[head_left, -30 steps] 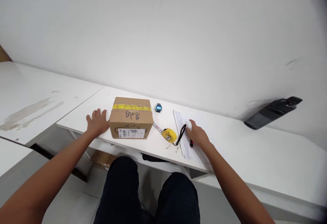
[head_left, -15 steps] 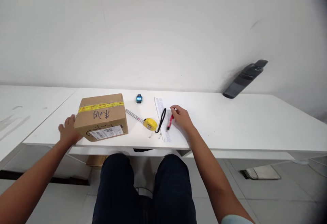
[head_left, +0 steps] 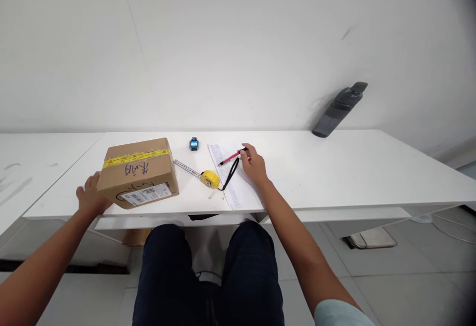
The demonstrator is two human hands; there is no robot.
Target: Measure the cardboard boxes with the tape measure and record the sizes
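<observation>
A cardboard box [head_left: 138, 172] with yellow tape and a shipping label sits near the front left of the white table [head_left: 334, 167]. My left hand [head_left: 89, 198] rests against the box's left side, fingers spread. My right hand [head_left: 253, 163] pinches a red pen [head_left: 230, 158] and holds it over a printed sheet of paper [head_left: 232, 179]. A yellow tape measure [head_left: 208, 178] with its blade partly out and a black strap lies between the box and the paper.
A small blue watch-like device [head_left: 194, 143] sits behind the tape measure. A dark handheld device [head_left: 336, 110] leans against the wall at the right. A second white table [head_left: 33, 152] adjoins on the left. My legs are under the table edge.
My right hand has picked the red pen up off the paper and turned it sideways. The view has swung right, so everything sits further left. My left hand stays against the box.
</observation>
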